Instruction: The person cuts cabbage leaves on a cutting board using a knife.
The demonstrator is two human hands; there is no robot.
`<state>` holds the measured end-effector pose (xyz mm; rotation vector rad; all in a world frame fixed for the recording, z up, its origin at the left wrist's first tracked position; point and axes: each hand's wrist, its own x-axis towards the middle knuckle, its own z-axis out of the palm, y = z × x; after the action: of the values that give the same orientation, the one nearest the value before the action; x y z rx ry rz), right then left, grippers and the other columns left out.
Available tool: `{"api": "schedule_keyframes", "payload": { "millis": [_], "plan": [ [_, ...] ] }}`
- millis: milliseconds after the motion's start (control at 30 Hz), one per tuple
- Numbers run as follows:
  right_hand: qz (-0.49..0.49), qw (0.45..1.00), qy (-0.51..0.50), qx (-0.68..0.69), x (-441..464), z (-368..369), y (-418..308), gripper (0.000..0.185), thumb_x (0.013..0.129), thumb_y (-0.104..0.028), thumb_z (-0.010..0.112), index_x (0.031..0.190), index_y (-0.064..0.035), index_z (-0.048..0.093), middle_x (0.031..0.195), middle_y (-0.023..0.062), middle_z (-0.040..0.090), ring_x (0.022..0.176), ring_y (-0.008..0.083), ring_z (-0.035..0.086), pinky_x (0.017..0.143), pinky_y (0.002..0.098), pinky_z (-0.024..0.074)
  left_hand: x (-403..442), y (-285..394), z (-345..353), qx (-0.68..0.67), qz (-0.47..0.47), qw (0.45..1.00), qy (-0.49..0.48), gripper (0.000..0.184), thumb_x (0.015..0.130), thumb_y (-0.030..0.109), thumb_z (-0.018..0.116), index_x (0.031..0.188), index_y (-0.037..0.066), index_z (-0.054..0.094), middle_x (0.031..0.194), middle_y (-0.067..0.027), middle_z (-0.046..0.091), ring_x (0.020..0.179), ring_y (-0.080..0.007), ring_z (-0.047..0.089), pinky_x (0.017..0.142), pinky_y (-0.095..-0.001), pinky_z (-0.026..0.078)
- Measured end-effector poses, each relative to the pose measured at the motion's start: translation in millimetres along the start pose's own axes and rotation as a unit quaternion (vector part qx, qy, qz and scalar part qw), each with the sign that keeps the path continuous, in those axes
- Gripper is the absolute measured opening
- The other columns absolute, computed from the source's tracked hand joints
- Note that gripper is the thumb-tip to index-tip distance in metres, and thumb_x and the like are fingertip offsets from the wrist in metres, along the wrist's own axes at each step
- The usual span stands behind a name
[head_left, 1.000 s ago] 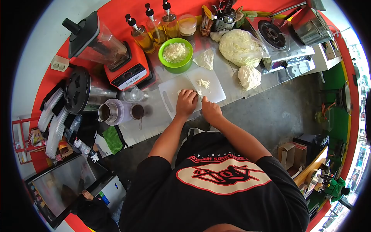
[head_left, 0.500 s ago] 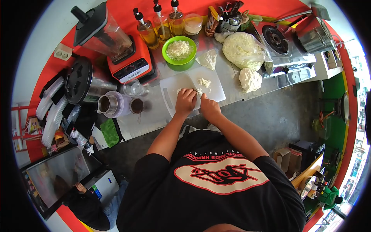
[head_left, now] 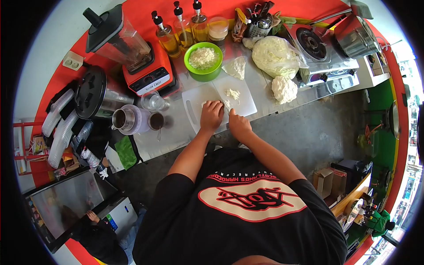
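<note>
My left hand (head_left: 212, 116) is curled over a pale piece of cabbage (head_left: 204, 104) on the white cutting board (head_left: 193, 96), hiding most of it. In my right hand (head_left: 240, 125) is a knife (head_left: 226, 104), its blade beside my left fingertips. Thin cabbage shreds (head_left: 232, 93) lie on the board beyond the blade. Behind the board stands a green bowl (head_left: 204, 76) heaped with shredded cabbage (head_left: 203, 58). A cut cabbage wedge (head_left: 236, 67) rests right of the bowl, and a larger cabbage piece (head_left: 284, 90) sits farther right.
A bagged cabbage (head_left: 276, 57) lies near the gas stove (head_left: 331, 66). On the left are a red blender (head_left: 149, 75), a clear cup (head_left: 152, 100) and a purple-and-steel container (head_left: 132, 120). Pump bottles (head_left: 183, 31) line the back. Another person's hand (head_left: 92, 216) shows at lower left.
The view has shifted slightly. Both hands stay at nearly the same spot on the board, and the knife blade now shows a little more plainly beside the left fingers.
</note>
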<state>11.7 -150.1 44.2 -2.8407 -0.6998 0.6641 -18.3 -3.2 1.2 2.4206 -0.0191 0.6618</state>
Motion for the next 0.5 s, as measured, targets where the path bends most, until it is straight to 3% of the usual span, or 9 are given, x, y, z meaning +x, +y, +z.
{"api": "schedule_keyframes", "payload": {
  "millis": [233, 400, 500],
  "plan": [
    [-0.022, 0.999, 0.032, -0.027, 4, 3, 1, 0.013, 0.099, -0.012, 0.048, 0.108, -0.0037, 0.046, 0.088, 0.0217, 0.074, 0.087, 0.0382, 0.074, 0.073, 0.0475, 0.0607, 2, 3, -2, 0.018, 0.008, 1.000, 0.012, 0.017, 0.084, 0.010, 0.067, 0.100, 0.003, 0.068, 0.106, -0.0087, 0.068, 0.099, -0.0311, 0.060, 0.089, -0.0434, 0.047],
    [0.010, 1.000, 0.023, 0.005, -1, 12, -2, 0.016, 0.098, -0.011, 0.049, 0.110, -0.0019, 0.044, 0.088, 0.0237, 0.073, 0.086, 0.0418, 0.073, 0.074, 0.0497, 0.0596, -1, 2, 0, 0.012, -0.010, 1.000, 0.004, 0.020, 0.084, 0.011, 0.069, 0.102, 0.002, 0.068, 0.111, -0.0112, 0.069, 0.102, -0.0327, 0.060, 0.090, -0.0442, 0.047],
    [-0.029, 0.999, 0.041, -0.010, 8, 11, 3, 0.017, 0.097, -0.011, 0.050, 0.110, -0.0017, 0.044, 0.088, 0.0244, 0.072, 0.085, 0.0419, 0.073, 0.073, 0.0502, 0.0597, -2, 3, 0, 0.015, -0.013, 1.000, 0.007, 0.018, 0.085, 0.011, 0.068, 0.101, 0.003, 0.069, 0.110, -0.0110, 0.069, 0.102, -0.0328, 0.060, 0.090, -0.0444, 0.047]
  ]
}}
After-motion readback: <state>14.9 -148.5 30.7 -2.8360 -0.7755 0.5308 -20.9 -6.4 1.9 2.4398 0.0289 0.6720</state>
